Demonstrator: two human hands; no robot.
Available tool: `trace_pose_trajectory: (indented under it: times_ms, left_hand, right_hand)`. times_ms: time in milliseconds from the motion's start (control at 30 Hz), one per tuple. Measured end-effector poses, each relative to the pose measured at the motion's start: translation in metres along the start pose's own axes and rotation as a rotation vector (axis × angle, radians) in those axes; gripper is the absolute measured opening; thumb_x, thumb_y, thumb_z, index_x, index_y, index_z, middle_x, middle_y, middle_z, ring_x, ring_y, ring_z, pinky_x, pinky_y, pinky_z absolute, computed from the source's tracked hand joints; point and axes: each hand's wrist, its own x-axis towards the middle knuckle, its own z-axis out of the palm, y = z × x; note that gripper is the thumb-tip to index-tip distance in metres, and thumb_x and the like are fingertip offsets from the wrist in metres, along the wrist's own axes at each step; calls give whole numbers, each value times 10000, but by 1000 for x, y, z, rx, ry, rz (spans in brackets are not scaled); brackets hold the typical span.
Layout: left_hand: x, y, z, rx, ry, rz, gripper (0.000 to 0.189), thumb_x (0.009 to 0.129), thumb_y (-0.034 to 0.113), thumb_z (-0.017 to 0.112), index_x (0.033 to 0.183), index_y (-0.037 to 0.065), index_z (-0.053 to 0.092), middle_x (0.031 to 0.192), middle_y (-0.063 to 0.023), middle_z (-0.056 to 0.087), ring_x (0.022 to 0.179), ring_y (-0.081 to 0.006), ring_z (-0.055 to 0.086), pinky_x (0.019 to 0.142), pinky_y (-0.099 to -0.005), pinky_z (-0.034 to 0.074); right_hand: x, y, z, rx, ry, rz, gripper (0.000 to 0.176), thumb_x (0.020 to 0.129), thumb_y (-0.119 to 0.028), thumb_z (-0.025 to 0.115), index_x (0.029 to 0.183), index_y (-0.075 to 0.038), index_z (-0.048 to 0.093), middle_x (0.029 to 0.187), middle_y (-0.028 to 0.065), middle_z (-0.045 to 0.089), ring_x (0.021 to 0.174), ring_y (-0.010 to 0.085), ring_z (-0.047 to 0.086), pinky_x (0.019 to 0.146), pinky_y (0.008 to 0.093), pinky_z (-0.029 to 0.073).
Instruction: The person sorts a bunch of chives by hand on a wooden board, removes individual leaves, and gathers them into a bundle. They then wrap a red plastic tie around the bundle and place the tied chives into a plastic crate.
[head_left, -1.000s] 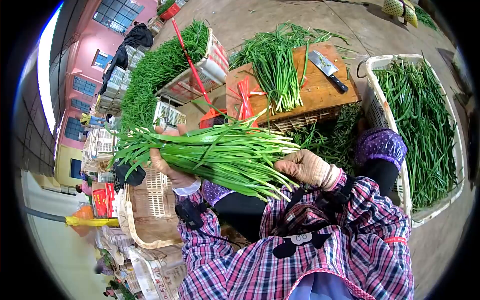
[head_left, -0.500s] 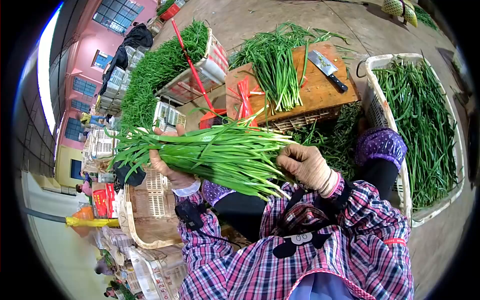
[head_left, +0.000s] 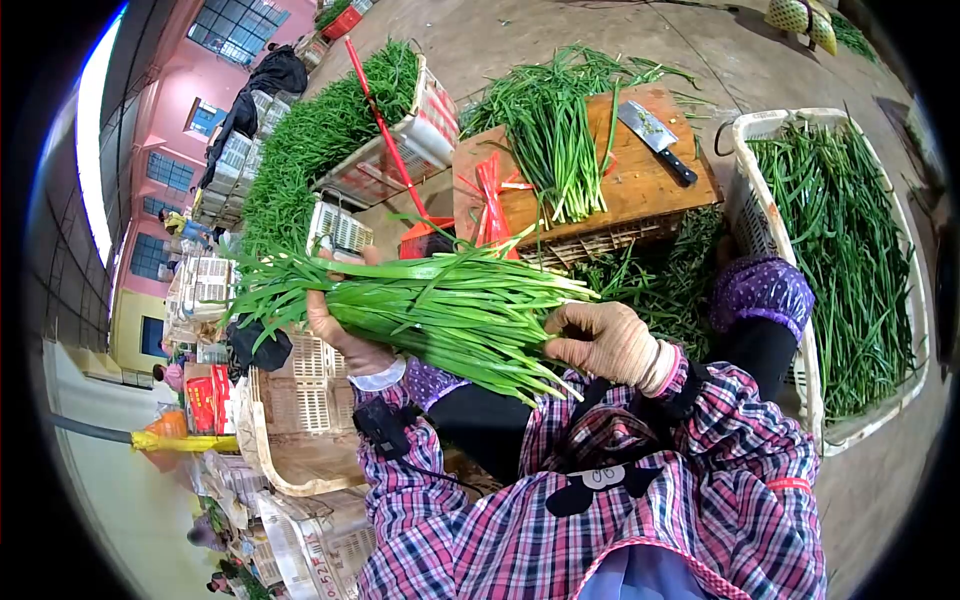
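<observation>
A thick bundle of green garlic chives [head_left: 440, 310] lies across my lap, leafy ends to the left and pale stem ends to the right. My left hand [head_left: 345, 338] is wrapped around its leafy half, thumb and fingers on opposite sides. At the stem ends, my gloved right hand [head_left: 612, 342] pinches some chives between thumb and fingers; the fingertips are partly hidden. Just beyond the bundle, a wooden board [head_left: 640, 210] bears a loose pile of chives [head_left: 560, 165], a cleaver [head_left: 655, 140] with a black handle, and red ties [head_left: 490, 205].
On my right stands a white crate [head_left: 755, 200] full of dark green leaves. Another crate [head_left: 425, 120] heaped with chives is at the far left, near a red pole [head_left: 375, 110]. A stained plastic crate [head_left: 300, 470] sits by my left elbow. Leaves lie under the board.
My right hand has shifted slightly left and down along the stem ends. Some stems now stick out above it. The left hand keeps its hold on the bundle.
</observation>
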Motion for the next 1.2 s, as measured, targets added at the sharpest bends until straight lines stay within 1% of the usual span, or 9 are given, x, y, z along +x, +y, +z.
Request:
trace_pose_trajectory:
  times_ms: [200, 267, 333, 467, 533, 633, 800, 933, 1200]
  left_hand:
    - [2, 0, -1, -173, -179, -143, 337, 911, 243, 489, 1126, 0, 575, 875, -57, 642, 851, -176, 617, 1046, -433, 373]
    - [-7, -4, 14, -3, -94, -61, 331, 911, 242, 484, 1113, -2, 579, 863, -59, 639, 840, -183, 616, 1027, -436, 387]
    - [-7, -4, 13, 168, -7, 22, 325, 912, 241, 479, 1099, -4, 582, 852, -61, 637, 828, -191, 616, 1008, -438, 400]
    - [6, -4, -17, -54, -124, -111, 339, 912, 275, 468, 1124, 19, 538, 817, -56, 638, 809, -200, 609, 902, -409, 448]
    - [9, -5, -21, 263, -128, 11, 325, 919, 270, 454, 1112, 24, 544, 822, -73, 642, 792, -209, 609, 900, -417, 453]
    - [4, -8, -9, 17, -126, -77, 305, 929, 256, 433, 1030, 13, 587, 840, -99, 645, 777, -227, 614, 883, -418, 467]
    - [1, -5, 0, 211, -4, -30, 299, 929, 251, 434, 1047, 11, 567, 821, -70, 618, 792, -217, 590, 956, -447, 442]
    - [7, -6, -13, -140, -17, -179, 316, 920, 263, 449, 1080, 11, 552, 806, -13, 545, 792, -183, 555, 1013, -497, 388]
    - [8, -9, -17, -105, 6, -190, 334, 904, 258, 488, 1115, 8, 552, 816, 4, 522, 812, -159, 543, 1035, -510, 361]
  right_hand:
    - [6, 8, -6, -492, -44, -208, 236, 806, -301, 628, 969, -132, 611, 763, 107, 633, 724, 315, 619, 635, 404, 489]
    - [11, 13, -9, -638, -18, -209, 211, 817, -295, 608, 964, -144, 609, 763, 107, 624, 721, 322, 610, 617, 427, 475]
    - [13, 15, -16, -602, 47, -216, 199, 818, -295, 607, 945, -142, 615, 743, 107, 624, 703, 323, 610, 607, 425, 473]
    - [7, -4, -24, -366, 40, -59, 344, 773, -430, 659, 939, -130, 631, 729, 111, 634, 701, 309, 627, 612, 397, 481]
    - [6, 2, -22, -474, 6, -172, 470, 754, -516, 645, 988, -109, 626, 723, 111, 636, 695, 301, 634, 611, 407, 484]
    - [9, 1, -16, -849, -107, -115, 424, 826, -512, 540, 912, -103, 615, 698, 99, 623, 674, 313, 624, 589, 439, 474]
    - [20, 2, -32, -693, 150, -229, 318, 817, -439, 581, 795, -122, 602, 687, 106, 612, 655, 313, 614, 562, 427, 465]
    - [26, -6, -47, -774, 271, -324, 292, 784, -420, 629, 807, -129, 607, 694, 85, 615, 668, 303, 611, 567, 417, 459]
    - [26, -1, -50, -773, 229, -248, 265, 786, -389, 637, 863, -136, 618, 724, 76, 615, 704, 288, 614, 595, 394, 467]
